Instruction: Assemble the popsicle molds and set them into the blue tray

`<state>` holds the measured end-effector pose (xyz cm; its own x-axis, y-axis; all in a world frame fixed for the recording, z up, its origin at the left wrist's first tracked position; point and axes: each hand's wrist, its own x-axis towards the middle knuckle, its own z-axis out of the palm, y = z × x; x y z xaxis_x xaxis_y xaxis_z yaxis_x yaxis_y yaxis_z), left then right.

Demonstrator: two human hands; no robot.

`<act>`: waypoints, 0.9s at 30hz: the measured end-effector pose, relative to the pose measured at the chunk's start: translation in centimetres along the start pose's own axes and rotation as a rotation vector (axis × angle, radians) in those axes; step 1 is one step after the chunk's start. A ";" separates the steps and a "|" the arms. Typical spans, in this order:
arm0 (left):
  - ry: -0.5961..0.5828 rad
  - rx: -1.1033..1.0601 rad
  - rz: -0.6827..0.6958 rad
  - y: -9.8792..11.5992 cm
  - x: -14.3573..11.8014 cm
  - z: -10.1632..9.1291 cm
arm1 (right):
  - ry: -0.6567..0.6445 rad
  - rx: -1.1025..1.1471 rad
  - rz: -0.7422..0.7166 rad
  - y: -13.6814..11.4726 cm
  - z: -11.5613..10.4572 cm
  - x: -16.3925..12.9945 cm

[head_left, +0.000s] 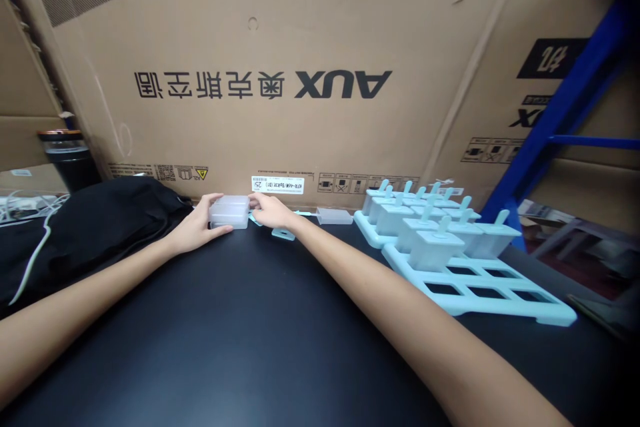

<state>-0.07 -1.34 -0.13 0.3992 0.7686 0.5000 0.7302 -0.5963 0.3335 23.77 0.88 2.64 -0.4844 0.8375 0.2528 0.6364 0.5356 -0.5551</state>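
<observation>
In the head view, a small translucent frosted plastic box (229,211) is seen at twelve o'clock on the black worktop (240,333), just before the large brown cardboard carton (300,60). The box is gripped from both ends: the left hand (197,227) is closed on its nine o'clock side with the thumb along the front, and the right hand (270,211) is pressed against its three o'clock side. The box is judged light, stiff and rather smooth, so the short end walls are best held, as a loose lid could slip. A second clear plastic piece (334,215) lies at one o'clock, and a pale blue ice-lolly mould tray (465,280) stands at two o'clock. Black cloth (95,220) is heaped at ten o'clock.
</observation>
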 end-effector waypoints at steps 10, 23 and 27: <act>-0.020 -0.130 -0.056 -0.6 0.2 0.0 | 0.004 -0.093 -0.042 0.4 0.7 0.1; -0.080 -0.235 -0.150 -1.4 0.3 -0.1 | -0.066 -0.267 -0.058 0.2 0.7 -0.5; -0.079 -0.287 -0.136 -1.6 0.3 0.0 | -0.078 -0.313 -0.057 0.1 0.7 -0.6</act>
<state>-1.10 -0.17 -0.46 0.3593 0.8544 0.3754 0.5978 -0.5196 0.6105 23.73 0.39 1.87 -0.5615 0.8008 0.2083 0.7547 0.5989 -0.2679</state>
